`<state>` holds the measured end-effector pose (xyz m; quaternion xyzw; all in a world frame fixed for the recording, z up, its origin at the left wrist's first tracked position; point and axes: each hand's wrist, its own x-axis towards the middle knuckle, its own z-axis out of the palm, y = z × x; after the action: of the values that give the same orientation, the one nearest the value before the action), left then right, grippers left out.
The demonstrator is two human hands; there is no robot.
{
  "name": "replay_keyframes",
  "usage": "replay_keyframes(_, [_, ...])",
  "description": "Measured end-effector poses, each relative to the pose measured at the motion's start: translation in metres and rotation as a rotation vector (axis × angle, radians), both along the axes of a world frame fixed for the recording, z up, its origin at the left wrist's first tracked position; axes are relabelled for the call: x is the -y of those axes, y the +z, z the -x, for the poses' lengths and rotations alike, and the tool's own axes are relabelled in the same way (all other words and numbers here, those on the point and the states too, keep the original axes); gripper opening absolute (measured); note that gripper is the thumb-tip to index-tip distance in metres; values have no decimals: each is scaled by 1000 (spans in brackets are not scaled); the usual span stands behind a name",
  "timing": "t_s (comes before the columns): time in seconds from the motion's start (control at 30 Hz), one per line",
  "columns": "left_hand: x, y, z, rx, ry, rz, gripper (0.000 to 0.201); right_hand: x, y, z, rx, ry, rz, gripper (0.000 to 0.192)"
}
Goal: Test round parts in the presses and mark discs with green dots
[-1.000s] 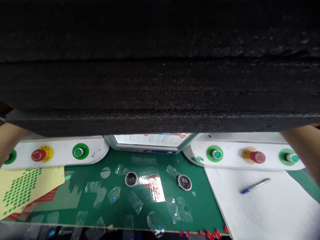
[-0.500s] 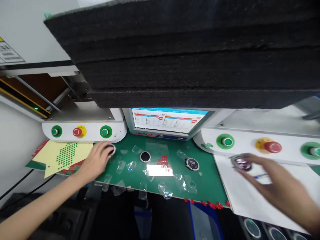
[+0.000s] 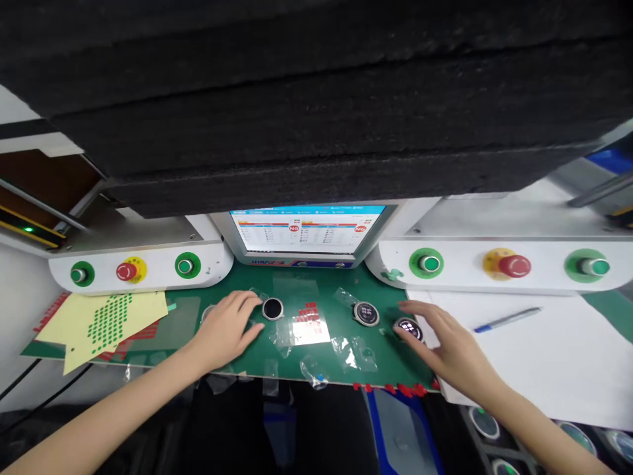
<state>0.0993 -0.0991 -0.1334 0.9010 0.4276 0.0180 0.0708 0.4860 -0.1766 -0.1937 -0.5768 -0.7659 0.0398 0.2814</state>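
Placing or lifting seems the step: my right hand (image 3: 452, 343) curls around the lit watch (image 3: 412, 328) at four o'clock, its grip unclear from here; my left hand (image 3: 222, 332), loosely spread, is beside the dark watch (image 3: 272, 309) at seven. Next calls for light rim contact.

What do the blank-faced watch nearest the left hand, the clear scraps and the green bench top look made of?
Blank-faced watch: smooth black face, likely glass; the silvery rim looks like metal, though coated plastic is possible.
Clear scraps: probably thin plastic film, being see-through, crinkled and glinting.
Green bench top: smooth and even-coloured, perhaps rubber or plastic; I can't tell which.
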Motion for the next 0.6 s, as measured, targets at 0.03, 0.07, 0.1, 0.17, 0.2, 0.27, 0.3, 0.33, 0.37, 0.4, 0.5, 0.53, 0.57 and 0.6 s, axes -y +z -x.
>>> replay_keyframes(0.03, [-3,-1,-13,-2,1,15,29,-5,2,6,-6,1,28,30])
replay_keyframes(0.07, [-6,-2,-25,-7,3,20,32,-9,5,13,-5,9,63,30])
replay_keyframes(0.1, [-9,-4,-33,-13,3,23,34,-14,6,19,1,16,95,31])
replay_keyframes(0.17, [-15,-5,-43,-31,4,36,33,-21,7,28,17,21,128,32])
replay_keyframes(0.2, [-18,-5,-46,-42,3,47,29,-24,6,32,22,18,137,32])
replay_keyframes(0.27, [-21,-5,-48,-63,6,69,21,-27,4,36,27,13,150,32])
replay_keyframes(0.3, [-22,-5,-48,-70,11,77,19,-28,2,37,27,12,155,32])
replay_keyframes(0.33, [-22,-6,-49,-73,18,83,18,-29,0,38,28,11,159,30])
replay_keyframes(0.37, [-22,-6,-51,-71,24,88,18,-30,-2,39,30,10,160,29])
replay_keyframes(0.4, [-21,-6,-52,-63,28,91,18,-30,-3,40,34,9,160,27])
replay_keyframes(0.5, [-16,-1,-50,-5,20,93,20,-28,-3,41,56,7,142,24])
replay_keyframes(0.53, [-14,5,-45,21,18,92,20,-27,-2,41,64,8,131,23])
replay_keyframes(0.57, [-12,13,-38,51,18,79,20,-24,1,40,70,11,119,23])
replay_keyframes(0.6, [-11,24,-27,87,28,41,19,-21,4,39,73,12,102,24])
